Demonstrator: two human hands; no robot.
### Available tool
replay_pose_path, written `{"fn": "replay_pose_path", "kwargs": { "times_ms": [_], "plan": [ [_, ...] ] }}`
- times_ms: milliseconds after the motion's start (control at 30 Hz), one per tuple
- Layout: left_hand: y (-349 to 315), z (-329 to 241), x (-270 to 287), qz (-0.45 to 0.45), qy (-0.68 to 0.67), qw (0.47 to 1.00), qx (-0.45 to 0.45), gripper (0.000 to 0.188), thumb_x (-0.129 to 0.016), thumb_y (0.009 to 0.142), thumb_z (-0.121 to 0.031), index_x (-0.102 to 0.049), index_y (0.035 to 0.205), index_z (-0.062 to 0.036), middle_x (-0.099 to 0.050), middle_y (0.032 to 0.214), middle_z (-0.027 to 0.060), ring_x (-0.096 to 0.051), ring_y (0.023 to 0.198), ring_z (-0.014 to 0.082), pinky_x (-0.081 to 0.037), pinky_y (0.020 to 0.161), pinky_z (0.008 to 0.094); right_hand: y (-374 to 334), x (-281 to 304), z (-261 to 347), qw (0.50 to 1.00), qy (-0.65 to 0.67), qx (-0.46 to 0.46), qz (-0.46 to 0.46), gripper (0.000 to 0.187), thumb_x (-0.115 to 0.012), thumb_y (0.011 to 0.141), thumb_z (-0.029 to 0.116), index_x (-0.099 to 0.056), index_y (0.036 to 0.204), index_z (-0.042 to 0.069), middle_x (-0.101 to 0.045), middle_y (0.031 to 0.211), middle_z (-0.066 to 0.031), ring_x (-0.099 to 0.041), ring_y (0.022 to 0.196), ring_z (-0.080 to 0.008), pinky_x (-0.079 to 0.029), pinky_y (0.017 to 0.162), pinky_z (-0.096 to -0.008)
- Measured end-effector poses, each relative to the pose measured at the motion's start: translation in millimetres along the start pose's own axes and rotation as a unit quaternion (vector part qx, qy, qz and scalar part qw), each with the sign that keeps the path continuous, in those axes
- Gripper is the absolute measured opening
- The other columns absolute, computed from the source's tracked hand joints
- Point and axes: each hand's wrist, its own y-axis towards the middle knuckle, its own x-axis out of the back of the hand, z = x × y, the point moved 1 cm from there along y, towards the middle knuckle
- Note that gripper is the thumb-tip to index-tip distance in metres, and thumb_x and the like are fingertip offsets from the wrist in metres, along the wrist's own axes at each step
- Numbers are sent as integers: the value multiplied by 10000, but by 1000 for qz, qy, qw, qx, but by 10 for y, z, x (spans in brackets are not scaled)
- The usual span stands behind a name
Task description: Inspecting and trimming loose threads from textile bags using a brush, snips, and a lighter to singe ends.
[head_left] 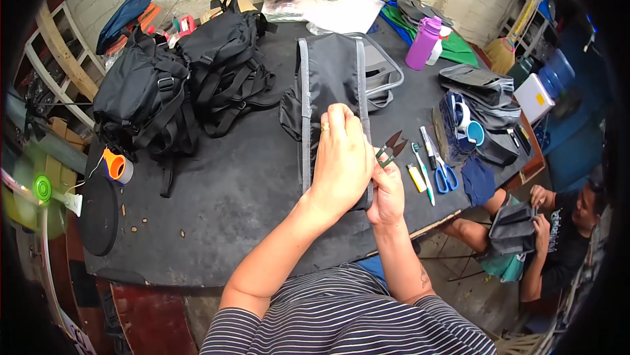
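The black fabric piece (333, 60) is set over the table (216, 204), toward twelve o'clock from the hands. Grey edging (305, 83) is already fixed along both long sides; what is left cannot be told, the near part being covered. The left hand (341, 158) is bunched over it, any pinch hidden; snips (394, 146) are held in the right hand (386, 187), blades toward one o'clock.
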Motion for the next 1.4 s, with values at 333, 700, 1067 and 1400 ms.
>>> {"fn": "replay_pose_path", "kwargs": {
  "times_ms": [333, 700, 1067, 1400],
  "plan": [
    [-24, -16, 157, -12, -216, 964, 154, 111, -635, 826, -16, -611, 844, 91, -523, 1013, 167, -587, 801, 271, -497, 720, 361, -7, 111, -21, 1000, -19, 1, -16, 282, -658, 891, 70, -602, 1159, 6, -656, 1010, -15, -606, 897, -74, -476, 823, -221],
    [-112, 34, 40, -43, -145, 982, 111, 19, -563, 849, 52, -555, 834, 62, -495, 1006, 137, -563, 745, 184, -491, 693, 292, -45, -59, 812, 716, -589, 372, -33, 357, -756, 699, -15, -675, 1043, 39, -637, 977, -72, -579, 879, -183, -451, 778, -286],
    [-146, -12, 73, -39, -135, 985, 105, 27, -576, 847, 51, -573, 870, 64, -491, 1069, 170, -598, 833, 245, -501, 744, 334, -18, -445, 949, 477, -747, 460, 54, 276, -747, 644, 53, -686, 914, 46, -611, 836, -45, -495, 699, -235, -409, 607, -354],
    [-136, -42, 91, -36, -143, 982, 117, 29, -560, 867, 28, -577, 876, 49, -502, 1063, 168, -581, 885, 284, -488, 776, 356, -95, -453, 1004, 470, -760, 445, 60, 240, -737, 660, 52, -682, 893, 34, -595, 804, -50, -497, 692, -248, -406, 612, -361]
  ]
}}
